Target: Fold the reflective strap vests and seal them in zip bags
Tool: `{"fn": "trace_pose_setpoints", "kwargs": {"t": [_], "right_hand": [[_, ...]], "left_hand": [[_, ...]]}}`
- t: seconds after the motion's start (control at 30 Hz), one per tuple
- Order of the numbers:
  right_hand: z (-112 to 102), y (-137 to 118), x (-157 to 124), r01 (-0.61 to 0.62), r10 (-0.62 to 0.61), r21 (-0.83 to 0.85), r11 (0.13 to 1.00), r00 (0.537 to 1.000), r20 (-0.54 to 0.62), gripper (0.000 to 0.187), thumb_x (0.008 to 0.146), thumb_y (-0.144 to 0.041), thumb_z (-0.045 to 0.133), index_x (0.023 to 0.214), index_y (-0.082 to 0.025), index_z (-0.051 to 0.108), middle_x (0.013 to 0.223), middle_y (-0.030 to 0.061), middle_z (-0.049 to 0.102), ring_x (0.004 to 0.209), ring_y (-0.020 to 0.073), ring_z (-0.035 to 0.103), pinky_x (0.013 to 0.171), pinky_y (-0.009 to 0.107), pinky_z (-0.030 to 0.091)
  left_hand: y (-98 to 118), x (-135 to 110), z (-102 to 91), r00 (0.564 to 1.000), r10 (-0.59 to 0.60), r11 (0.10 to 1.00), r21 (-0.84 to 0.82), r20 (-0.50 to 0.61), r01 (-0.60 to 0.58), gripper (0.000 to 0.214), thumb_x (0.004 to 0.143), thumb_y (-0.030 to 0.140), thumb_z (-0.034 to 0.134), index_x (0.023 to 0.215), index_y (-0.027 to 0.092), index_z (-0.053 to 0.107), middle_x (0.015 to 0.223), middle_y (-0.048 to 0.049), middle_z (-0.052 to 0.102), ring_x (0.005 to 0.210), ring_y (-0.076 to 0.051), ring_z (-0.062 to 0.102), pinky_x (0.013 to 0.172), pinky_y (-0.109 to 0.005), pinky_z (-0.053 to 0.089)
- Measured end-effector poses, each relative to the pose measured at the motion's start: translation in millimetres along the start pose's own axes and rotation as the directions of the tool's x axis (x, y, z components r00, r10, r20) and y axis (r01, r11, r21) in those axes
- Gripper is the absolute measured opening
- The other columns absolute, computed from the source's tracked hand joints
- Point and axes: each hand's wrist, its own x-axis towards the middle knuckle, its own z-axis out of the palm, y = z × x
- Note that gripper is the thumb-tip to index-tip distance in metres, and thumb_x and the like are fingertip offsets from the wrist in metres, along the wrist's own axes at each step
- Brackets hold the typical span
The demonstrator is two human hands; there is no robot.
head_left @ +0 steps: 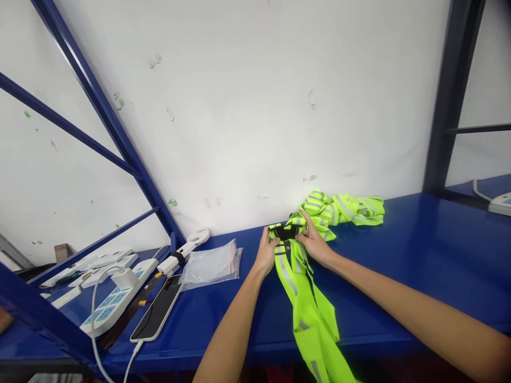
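Note:
A fluorescent yellow-green reflective vest (305, 314) with grey bands runs from between my hands down over the front edge of the blue shelf. My left hand (266, 252) is closed on its left upper edge, thumb on top. Across from it, my right hand (314, 242) pinches the other side with thumb and fingers. A black section (286, 232) of the vest stretches between both hands. Behind my right hand lies a bunched pile of the same yellow-green striped material (347, 208), against the wall. Whether the pile joins the held piece cannot be made out.
Left of my hands are clear zip bags (213, 264), a white handheld fan (197, 236), a phone (158, 308) on a cable and a white power strip (120, 298). A blue metal frame post (131, 149) stands left, a dark post (449, 101) right. The white wall (259, 106) bounds the shelf.

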Motion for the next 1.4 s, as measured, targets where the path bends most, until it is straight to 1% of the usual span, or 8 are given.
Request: {"fn": "trace_pose_setpoints", "kwargs": {"t": [0.13, 0.3, 0.67, 0.8, 0.93, 1.07, 1.2, 1.4], "right_hand": [[0, 0, 2, 0.05, -0.053, -0.041, 0.998, 0.997, -0.057, 0.05, 0.071, -0.021, 0.062, 0.121, -0.025, 0.059, 0.113, 0.0038, 0.068, 0.109, 0.0277, 0.059, 0.094, 0.042, 0.047], [10, -4, -2, -0.103, 0.101, 0.243, 0.965, 0.995, 0.02, 0.042, 0.077, -0.035, 0.066, 0.117, -0.026, 0.06, 0.111, 0.004, 0.069, 0.106, 0.0266, 0.063, 0.088, 0.038, 0.052], [9, -21, -4, -0.297, 0.294, 0.241, 0.924, 0.955, 0.046, 0.053, 0.084, -0.06, 0.052, 0.123, -0.025, 0.054, 0.109, 0.01, 0.07, 0.077, 0.0276, 0.071, 0.066, 0.041, 0.057], [9, -26, -6, -0.307, 0.284, 0.27, 0.912, 0.951, 0.123, 0.042, 0.08, -0.041, 0.062, 0.118, -0.023, 0.058, 0.1, 0.0078, 0.071, 0.084, 0.0248, 0.069, 0.072, 0.036, 0.056], [10, -17, -4, -0.249, 0.242, 0.238, 0.939, 0.969, 0.056, 0.067, 0.062, -0.012, 0.069, 0.127, -0.02, 0.051, 0.085, 0.003, 0.07, 0.078, 0.0219, 0.067, 0.075, 0.033, 0.054], [5, -4, 3, -0.184, 0.196, 0.159, 0.97, 0.978, -0.067, 0.068, 0.056, -0.007, 0.067, 0.122, -0.017, 0.055, 0.093, 0.005, 0.068, 0.088, 0.0224, 0.065, 0.079, 0.032, 0.052], [1, -1, 4, -0.087, 0.092, 0.054, 0.995, 0.992, -0.09, 0.058, 0.055, -0.009, 0.063, 0.112, -0.022, 0.06, 0.096, 0.0037, 0.068, 0.088, 0.0229, 0.063, 0.076, 0.033, 0.051], [3, -7, 1, 0.093, -0.101, -0.08, 0.992, 0.989, -0.107, 0.063, 0.057, -0.009, 0.058, 0.119, -0.021, 0.059, 0.089, 0.0021, 0.069, 0.079, 0.0199, 0.062, 0.072, 0.033, 0.049]], "left_hand": [[-4, 1, -6.5, 0.999, -0.031, 0.998, 0.06, -0.014, 0.032, 0.044, 0.072, 0.032, 0.071, 0.111, 0.024, 0.052, 0.093, -0.0028, 0.064, 0.073, -0.016, 0.065, 0.065, -0.028, 0.054], [-11, 4, -14.4, 0.998, -0.019, 0.993, 0.113, -0.067, 0.026, 0.057, 0.074, 0.036, 0.072, 0.124, 0.023, 0.048, 0.092, -0.0049, 0.067, 0.077, -0.018, 0.066, 0.069, -0.029, 0.054], [-6, 0, -4.9, 0.989, 0.106, 0.983, 0.162, -0.1, -0.089, 0.058, 0.077, 0.044, 0.067, 0.128, 0.024, 0.046, 0.081, -0.0026, 0.064, 0.063, -0.016, 0.062, 0.058, -0.026, 0.051], [-2, -1, -7.3, 0.983, 0.151, 0.964, 0.234, -0.1, -0.125, 0.043, 0.079, 0.041, 0.065, 0.117, 0.023, 0.054, 0.086, -0.0045, 0.064, 0.076, -0.018, 0.063, 0.067, -0.027, 0.05], [0, 2, -13.6, 0.965, 0.23, 0.941, 0.283, -0.128, -0.187, 0.027, 0.078, 0.029, 0.062, 0.105, 0.023, 0.06, 0.105, -0.0039, 0.061, 0.1, -0.019, 0.057, 0.089, -0.027, 0.044], [-1, 4, -15.3, 1.0, 0.014, 0.996, 0.093, 0.027, -0.016, 0.056, 0.07, 0.019, 0.059, 0.125, 0.027, 0.051, 0.107, -0.0009, 0.062, 0.099, -0.02, 0.058, 0.09, -0.029, 0.043], [1, 0, -6.6, 0.988, -0.125, 0.983, -0.127, 0.093, 0.136, 0.066, 0.074, 0.034, 0.06, 0.136, 0.029, 0.039, 0.11, -0.0028, 0.064, 0.091, -0.02, 0.062, 0.082, -0.031, 0.048], [11, -2, -3.9, 0.884, -0.421, 0.905, 0.022, 0.203, 0.425, 0.078, 0.075, 0.078, 0.038, 0.12, 0.017, 0.056, 0.099, -0.0124, 0.067, 0.075, -0.023, 0.064, 0.053, -0.026, 0.045]]}}
